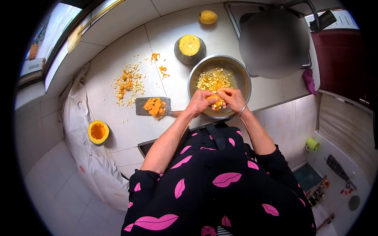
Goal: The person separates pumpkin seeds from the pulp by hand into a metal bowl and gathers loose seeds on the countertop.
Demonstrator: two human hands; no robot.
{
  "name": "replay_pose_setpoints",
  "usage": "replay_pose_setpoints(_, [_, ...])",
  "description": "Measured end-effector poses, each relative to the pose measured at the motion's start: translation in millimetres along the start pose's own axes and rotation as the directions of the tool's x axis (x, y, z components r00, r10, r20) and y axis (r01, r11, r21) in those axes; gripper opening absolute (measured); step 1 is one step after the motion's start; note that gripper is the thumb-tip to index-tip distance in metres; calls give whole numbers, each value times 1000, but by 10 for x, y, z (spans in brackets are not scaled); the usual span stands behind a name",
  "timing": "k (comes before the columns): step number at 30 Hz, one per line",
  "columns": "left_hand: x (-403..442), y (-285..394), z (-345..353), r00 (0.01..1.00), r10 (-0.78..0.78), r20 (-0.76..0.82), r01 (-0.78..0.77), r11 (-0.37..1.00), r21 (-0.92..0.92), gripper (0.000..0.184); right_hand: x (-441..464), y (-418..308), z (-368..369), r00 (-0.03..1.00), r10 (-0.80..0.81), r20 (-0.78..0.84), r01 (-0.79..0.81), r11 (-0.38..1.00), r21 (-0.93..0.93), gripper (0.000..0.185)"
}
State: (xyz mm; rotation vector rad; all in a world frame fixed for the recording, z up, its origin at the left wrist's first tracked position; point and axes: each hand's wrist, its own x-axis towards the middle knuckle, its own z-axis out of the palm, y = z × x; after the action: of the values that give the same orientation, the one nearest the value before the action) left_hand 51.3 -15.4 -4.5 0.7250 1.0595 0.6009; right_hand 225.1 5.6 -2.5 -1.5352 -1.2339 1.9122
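Observation:
Over the near side of a metal bowl (191, 76), my left hand (201, 101) and my right hand (233, 99) meet with fingers closed. Between them they pinch a clump of orange pumpkin pulp (214, 99) with pale seeds in it. Pumpkin seeds (212, 80) lie in the bowl, in what looks like a little liquid. To the left, a cleaver (139, 110) rests flat on the counter, bearing a heap of pulp (154, 107); its handle points toward my left wrist. Loose seeds mixed with pulp (128, 82) are scattered farther left.
A cut pumpkin piece (190, 49) stands behind the bowl, and a hollowed one (98, 132) sits at the counter's left edge. A yellow fruit (208, 17) lies at the back. A sink (234, 17) is on the right, beside a purple cloth (309, 80).

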Motion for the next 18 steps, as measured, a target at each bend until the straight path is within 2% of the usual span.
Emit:
replay_pose_setpoints(5, [23,10,-15,997,-70,15,70,998,7,22,53,131,-20,1000,25,-15,-24,998,60,24])
replay_pose_setpoints(8, [28,38,-33,979,-200,38,203,944,-260,27,71,231,-82,998,55,40,-61,982,179,23])
replay_pose_setpoints(10, [41,3,-77,977,-197,82,212,932,-293,28,52,180,-108,992,83,95,-103,968,227,24])
replay_pose_setpoints(16, [16,-58,-207,968,-163,191,219,919,-329,29,-100,23,-202,971,-46,233,3,983,182,34])
replay_pose_setpoints(18, [-9,-22,-191,963,-146,226,218,915,-339,31,-73,66,-201,976,-91,199,62,987,150,33])
